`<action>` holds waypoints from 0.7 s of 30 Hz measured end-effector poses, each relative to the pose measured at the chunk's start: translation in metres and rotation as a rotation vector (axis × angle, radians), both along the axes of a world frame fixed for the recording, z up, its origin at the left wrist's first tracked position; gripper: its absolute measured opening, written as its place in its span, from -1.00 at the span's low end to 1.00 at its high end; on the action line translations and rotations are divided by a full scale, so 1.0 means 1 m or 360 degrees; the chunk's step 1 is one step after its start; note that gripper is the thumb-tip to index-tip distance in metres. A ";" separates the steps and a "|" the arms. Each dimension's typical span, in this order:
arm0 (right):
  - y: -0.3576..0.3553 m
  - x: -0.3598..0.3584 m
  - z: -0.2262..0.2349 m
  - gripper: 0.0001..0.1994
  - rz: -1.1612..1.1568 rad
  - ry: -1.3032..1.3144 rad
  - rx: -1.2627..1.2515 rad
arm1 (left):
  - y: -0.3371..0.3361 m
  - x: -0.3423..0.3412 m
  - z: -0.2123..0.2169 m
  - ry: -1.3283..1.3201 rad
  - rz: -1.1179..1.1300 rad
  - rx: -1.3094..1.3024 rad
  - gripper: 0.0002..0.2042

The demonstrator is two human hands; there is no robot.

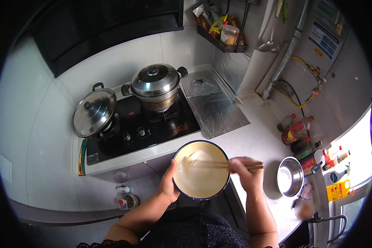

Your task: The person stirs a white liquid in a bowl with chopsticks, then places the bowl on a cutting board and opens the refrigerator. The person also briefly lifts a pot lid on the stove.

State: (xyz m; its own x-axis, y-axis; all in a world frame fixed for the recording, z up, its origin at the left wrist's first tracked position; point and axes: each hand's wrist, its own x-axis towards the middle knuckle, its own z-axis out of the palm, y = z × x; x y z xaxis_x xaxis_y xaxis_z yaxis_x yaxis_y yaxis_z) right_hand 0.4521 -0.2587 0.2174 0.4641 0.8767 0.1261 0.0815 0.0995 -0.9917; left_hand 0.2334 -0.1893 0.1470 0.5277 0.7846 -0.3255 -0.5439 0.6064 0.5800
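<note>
In front of me is a cream enamel bowl [206, 190] with a dark blue rim and a pale, whitish liquid inside. My left hand [168, 186] grips its left side, the thumb up by the rim. My right hand [248, 173] is closed around a pair of wooden chopsticks [255, 165]. Their far ends reach over the right rim into the bowl and are smeared by motion. The bowl is held in the air off the counter's front edge.
A lidded steel pot [155, 87] and a lidded wok [95, 111] stand on the black gas hob [153, 140]. A steel basin [290, 177] sits on the white counter [252, 140] at right, near several bottles [297, 130]. Bottles [130, 201] stand low at left.
</note>
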 end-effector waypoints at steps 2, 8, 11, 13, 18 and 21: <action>-0.003 0.014 0.004 -0.82 0.0058 0.0122 -0.0244 | 0.004 -0.008 -0.003 -0.0071 0.0017 0.0011 -0.30; 0.000 0.007 -0.007 -0.82 0.0051 0.0041 -0.0037 | -0.003 0.001 0.000 -0.0030 -0.0008 -0.0008 -0.29; -0.008 0.032 0.001 -0.82 -0.0029 0.0143 -0.0299 | -0.002 -0.004 0.000 -0.0058 -0.0029 -0.0002 -0.29; -0.005 0.037 -0.005 -0.81 -0.0255 0.0029 -0.0036 | -0.003 0.001 0.000 -0.0030 -0.0052 -0.0001 -0.29; -0.016 0.022 0.008 -0.77 -0.0044 0.0291 -0.0361 | -0.001 0.003 -0.002 -0.0066 -0.0080 0.0038 -0.30; -0.013 0.038 0.002 -0.78 -0.0469 0.0009 -0.0085 | -0.003 0.008 0.002 -0.0087 -0.0082 0.0008 -0.30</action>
State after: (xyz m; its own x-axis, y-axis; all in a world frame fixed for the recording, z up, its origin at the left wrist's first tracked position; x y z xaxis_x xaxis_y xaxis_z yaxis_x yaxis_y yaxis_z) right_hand 0.4898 -0.2718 0.2191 0.7004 0.7093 0.0801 0.0936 0.0199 -0.9954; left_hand 0.2418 -0.1928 0.1488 0.5842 0.7574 -0.2915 -0.5429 0.6317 0.5534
